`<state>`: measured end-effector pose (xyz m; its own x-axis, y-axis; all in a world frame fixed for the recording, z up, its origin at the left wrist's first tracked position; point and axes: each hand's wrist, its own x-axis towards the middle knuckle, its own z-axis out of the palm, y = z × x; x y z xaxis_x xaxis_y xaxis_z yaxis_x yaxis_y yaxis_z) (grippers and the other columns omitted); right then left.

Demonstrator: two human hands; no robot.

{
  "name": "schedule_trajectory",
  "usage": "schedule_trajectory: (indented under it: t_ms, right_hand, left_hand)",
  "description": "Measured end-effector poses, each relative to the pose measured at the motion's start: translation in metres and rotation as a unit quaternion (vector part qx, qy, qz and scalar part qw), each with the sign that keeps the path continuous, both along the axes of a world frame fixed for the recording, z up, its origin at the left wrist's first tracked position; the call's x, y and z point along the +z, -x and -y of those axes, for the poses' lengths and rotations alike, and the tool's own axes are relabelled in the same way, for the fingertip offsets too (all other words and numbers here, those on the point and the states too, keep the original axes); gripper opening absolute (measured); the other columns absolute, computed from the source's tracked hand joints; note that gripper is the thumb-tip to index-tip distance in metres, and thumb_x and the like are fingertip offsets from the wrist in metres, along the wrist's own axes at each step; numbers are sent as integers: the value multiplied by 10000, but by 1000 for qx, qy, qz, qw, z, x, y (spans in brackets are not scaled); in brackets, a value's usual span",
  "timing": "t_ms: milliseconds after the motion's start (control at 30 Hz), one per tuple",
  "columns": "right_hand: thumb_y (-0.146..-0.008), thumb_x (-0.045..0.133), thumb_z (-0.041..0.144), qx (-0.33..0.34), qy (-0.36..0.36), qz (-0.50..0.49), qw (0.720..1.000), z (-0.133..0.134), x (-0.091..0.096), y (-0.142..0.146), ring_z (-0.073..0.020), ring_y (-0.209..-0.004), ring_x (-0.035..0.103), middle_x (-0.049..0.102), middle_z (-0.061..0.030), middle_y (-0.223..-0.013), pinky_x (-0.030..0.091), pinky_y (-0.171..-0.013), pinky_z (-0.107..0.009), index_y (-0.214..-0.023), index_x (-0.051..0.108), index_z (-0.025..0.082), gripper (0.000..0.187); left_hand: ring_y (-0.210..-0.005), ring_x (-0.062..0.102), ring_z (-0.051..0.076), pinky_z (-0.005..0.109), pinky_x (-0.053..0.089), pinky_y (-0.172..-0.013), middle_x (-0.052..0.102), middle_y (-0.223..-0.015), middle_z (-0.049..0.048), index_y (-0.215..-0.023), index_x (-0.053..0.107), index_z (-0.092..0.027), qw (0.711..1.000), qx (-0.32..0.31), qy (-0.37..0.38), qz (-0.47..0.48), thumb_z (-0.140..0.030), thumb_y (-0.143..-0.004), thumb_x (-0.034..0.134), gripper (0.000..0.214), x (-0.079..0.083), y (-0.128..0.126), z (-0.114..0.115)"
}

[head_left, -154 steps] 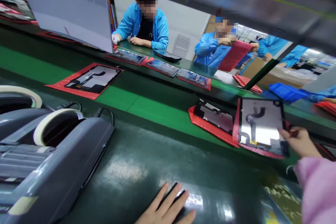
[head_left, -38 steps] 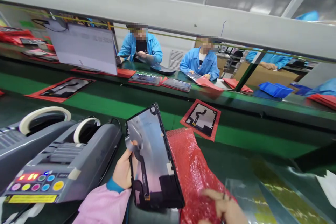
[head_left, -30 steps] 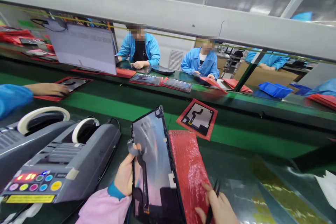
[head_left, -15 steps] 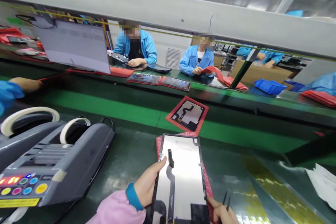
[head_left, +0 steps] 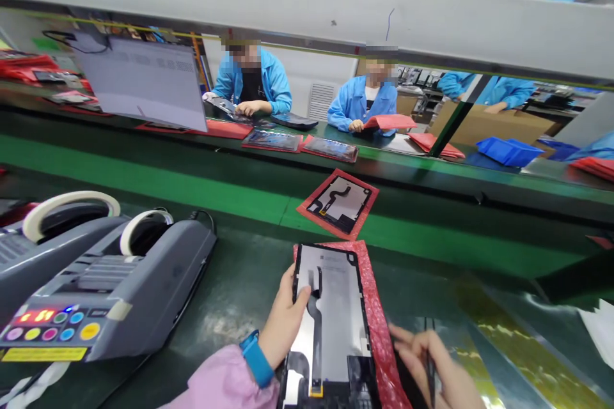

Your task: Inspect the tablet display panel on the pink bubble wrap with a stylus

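A tablet screen panel (head_left: 336, 307) with a black flex cable on its silver back lies on a red bubble-wrap bag (head_left: 377, 319) on the dark green bench. My left hand (head_left: 285, 323) grips the panel's left edge, thumb pressed on the back near the cable. My right hand (head_left: 432, 367) is just right of the bag at the bottom edge, fingers curled round thin black tweezers (head_left: 428, 358).
Two grey tape dispensers (head_left: 105, 294) with tape rolls stand at the left. Another panel on a red bag (head_left: 338, 203) lies on the green conveyor belt (head_left: 192, 185). Across the belt, people in blue coats (head_left: 254, 80) handle red bags and panels.
The panel went from upright in my left hand to flat on the red bag. My right hand came off the bag's right edge. The hand at far left withdrew.
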<state>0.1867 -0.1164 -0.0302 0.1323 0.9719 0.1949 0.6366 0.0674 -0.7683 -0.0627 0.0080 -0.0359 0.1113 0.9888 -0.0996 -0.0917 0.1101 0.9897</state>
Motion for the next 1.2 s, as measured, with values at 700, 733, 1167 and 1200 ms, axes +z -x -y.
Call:
schedule_trajectory:
  t_ms: [700,733,1167,1200]
  right_hand:
    - [-1031,556,330,43,-154,243,957,-213,113,76,-235,-1071,670,640,-90,-1273,571,-893,-446,-1290,605,172,307]
    - [-1040,537,323,38,-157,247,955,-214,121,71,-234,-1077,670,640,-88,-1274,566,-902,-446,-1291,605,173,300]
    - [-901,596,268,157,-249,291,910,-37,71,-4,-191,-763,788,812,20,-1047,590,-634,-234,-1192,726,323,323]
    - [-915,595,245,138,-229,267,926,-26,53,-1,-191,-781,791,811,42,-1044,601,-672,-243,-1139,745,347,288]
  left_hand:
    - [-1415,400,308,463,194,-1249,552,-1374,111,-1188,640,-230,992,37,-116,15,-327,-867,707,341,4,26,-25]
    - [-1378,442,304,449,234,-1236,578,-1331,110,-1157,654,-224,993,29,-106,36,-340,-872,708,313,7,25,-23]
    - [-985,733,260,385,532,-954,757,-1056,146,-1076,735,-140,953,-78,125,264,-371,-868,782,314,31,58,55]
    - [-971,739,260,373,543,-928,758,-1049,153,-1057,744,-131,953,-65,138,264,-364,-850,807,318,30,70,67]
